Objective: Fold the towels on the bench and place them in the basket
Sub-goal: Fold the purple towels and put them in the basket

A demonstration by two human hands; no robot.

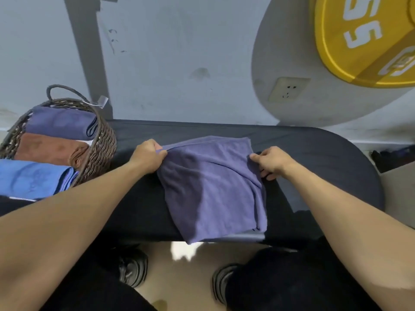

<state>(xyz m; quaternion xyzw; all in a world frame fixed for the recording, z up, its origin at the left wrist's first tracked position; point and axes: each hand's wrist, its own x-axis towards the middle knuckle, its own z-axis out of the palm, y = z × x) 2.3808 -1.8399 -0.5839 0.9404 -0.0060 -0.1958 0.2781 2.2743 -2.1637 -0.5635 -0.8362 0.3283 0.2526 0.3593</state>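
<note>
Towel (213,189) lengthwise across bench (314,153), far corners pinched in both hands (149,157) (271,161).

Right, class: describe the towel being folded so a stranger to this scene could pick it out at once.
Find the dark bench along the wall, with a wicker basket at its left end. The purple towel lies spread mid-bench, gripped by the left hand and right hand. Unlike the others, it is outside the basket.
</note>
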